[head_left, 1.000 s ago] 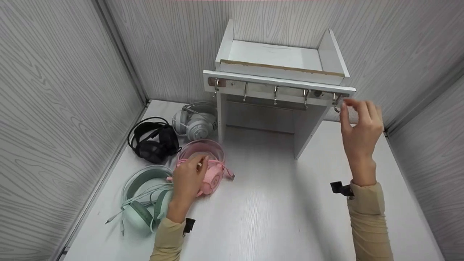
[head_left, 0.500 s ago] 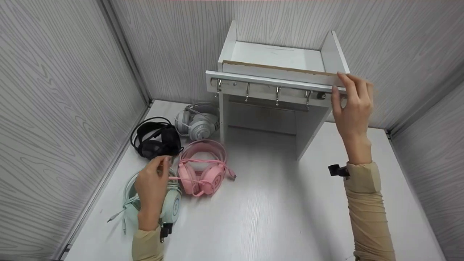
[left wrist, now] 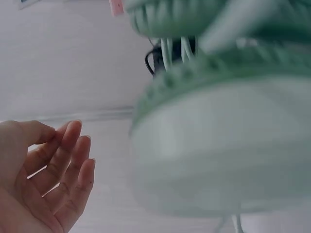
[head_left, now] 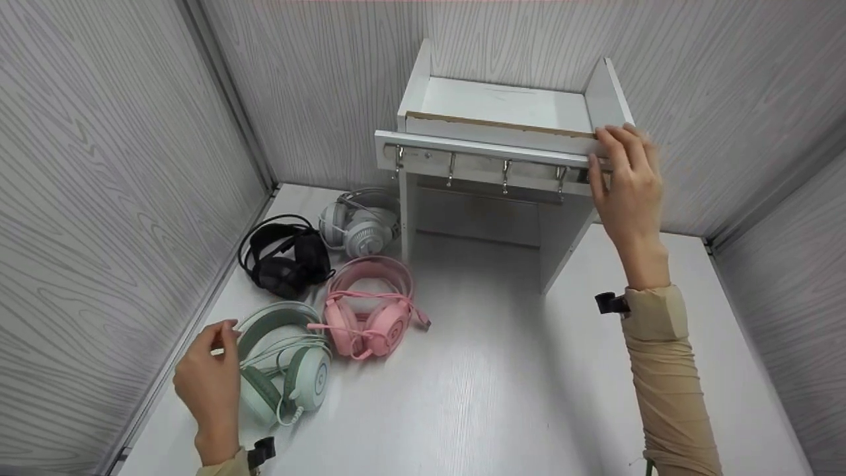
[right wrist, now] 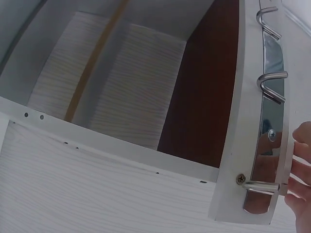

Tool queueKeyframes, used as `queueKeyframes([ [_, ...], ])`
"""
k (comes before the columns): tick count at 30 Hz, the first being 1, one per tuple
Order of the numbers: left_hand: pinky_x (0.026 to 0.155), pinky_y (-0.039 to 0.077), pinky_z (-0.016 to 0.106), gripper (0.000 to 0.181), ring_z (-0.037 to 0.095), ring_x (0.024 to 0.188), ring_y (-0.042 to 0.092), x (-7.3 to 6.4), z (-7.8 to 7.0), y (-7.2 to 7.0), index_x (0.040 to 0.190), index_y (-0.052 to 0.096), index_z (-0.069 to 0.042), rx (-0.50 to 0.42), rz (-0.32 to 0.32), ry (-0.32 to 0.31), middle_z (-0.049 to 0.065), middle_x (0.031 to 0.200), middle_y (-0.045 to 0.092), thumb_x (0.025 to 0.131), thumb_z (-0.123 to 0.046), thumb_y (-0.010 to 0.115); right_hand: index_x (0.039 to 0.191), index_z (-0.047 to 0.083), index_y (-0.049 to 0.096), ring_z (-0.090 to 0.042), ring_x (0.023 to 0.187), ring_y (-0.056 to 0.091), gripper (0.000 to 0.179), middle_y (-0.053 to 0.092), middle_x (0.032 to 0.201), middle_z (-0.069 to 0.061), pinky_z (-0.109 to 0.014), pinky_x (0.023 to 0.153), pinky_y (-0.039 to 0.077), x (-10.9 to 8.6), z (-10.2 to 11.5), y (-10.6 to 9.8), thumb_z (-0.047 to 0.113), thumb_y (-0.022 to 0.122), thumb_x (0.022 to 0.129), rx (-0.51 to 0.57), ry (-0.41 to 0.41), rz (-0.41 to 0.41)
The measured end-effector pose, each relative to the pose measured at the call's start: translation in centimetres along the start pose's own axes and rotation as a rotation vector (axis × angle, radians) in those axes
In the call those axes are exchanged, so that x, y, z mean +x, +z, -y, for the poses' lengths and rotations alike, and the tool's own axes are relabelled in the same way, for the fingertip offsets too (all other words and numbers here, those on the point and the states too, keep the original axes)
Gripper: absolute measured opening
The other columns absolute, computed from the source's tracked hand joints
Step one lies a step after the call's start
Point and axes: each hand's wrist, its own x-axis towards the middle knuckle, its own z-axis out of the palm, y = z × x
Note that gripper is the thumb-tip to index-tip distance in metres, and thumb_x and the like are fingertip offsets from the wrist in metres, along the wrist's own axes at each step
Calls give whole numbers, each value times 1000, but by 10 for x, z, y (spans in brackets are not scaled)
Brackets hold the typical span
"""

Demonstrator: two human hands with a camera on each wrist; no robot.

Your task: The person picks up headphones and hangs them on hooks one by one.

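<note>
My left hand (head_left: 210, 383) hovers at the left side of mint-green headphones (head_left: 312, 380), its fingers loosely bent and holding nothing. In the left wrist view, a blurred mint ear cup (left wrist: 218, 145) lies beside that hand, apart from its fingertips. Up at the right end of a white rail with metal hooks (head_left: 476, 157) is my right hand (head_left: 631, 192), fingers reaching over the top edge and thumb at the front. The right wrist view has its fingertips right at the edge of the rail (right wrist: 233, 160), near a hook (right wrist: 262, 187).
Pink headphones (head_left: 390, 324), black headphones (head_left: 281, 274) and white headphones (head_left: 365, 235) lie grouped left of the white stand (head_left: 565, 244). A shallow shelf (head_left: 509, 99) tops the stand, behind the rail. Grey wood-patterned panels (head_left: 119, 165) enclose the table.
My left hand has swept left from over the pink headphones, past the mint ones. The right hand has risen from the rightmost hook to the rail's top edge and shifted left.
</note>
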Motion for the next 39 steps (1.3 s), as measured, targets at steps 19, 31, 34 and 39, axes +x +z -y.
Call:
queueKeyframes([
  [19, 57, 42, 23, 23, 35, 70, 72, -36, 44, -17, 110, 76, -5, 98, 25, -234, 16, 96, 76, 101, -20, 62, 145, 15, 53, -34, 129, 48, 42, 58, 138, -12, -47, 120, 23, 1, -3, 15, 33, 48, 108, -139, -65, 42],
  [31, 72, 55, 33, 30, 40, 96, 69, -55, 49, -13, 115, 71, 2, 59, 123, -288, 23, 105, 71, 103, -23, 59, 144, 16, 54, -34, 128, 48, 41, 58, 135, -11, -47, 120, 21, -1, -6, 20, 32, 48, 107, -103, -55, 4],
  [34, 62, 54, 22, 29, 39, 86, 72, -58, 49, -17, 109, 72, 4, 66, 142, -262, 24, 101, 72, 102, -21, 62, 144, 16, 53, -34, 128, 47, 41, 58, 135, -12, -48, 120, 21, -2, -5, 22, 32, 47, 107, -103, -51, 12],
  [39, 69, 59, 51, 31, 43, 86, 72, -61, 42, -22, 112, 68, 8, 88, 271, -257, 28, 102, 70, 103, -20, 59, 144, 15, 53, -34, 129, 47, 41, 57, 136, -12, -49, 120, 20, -3, -4, 22, 32, 46, 108, -108, -42, 17],
])
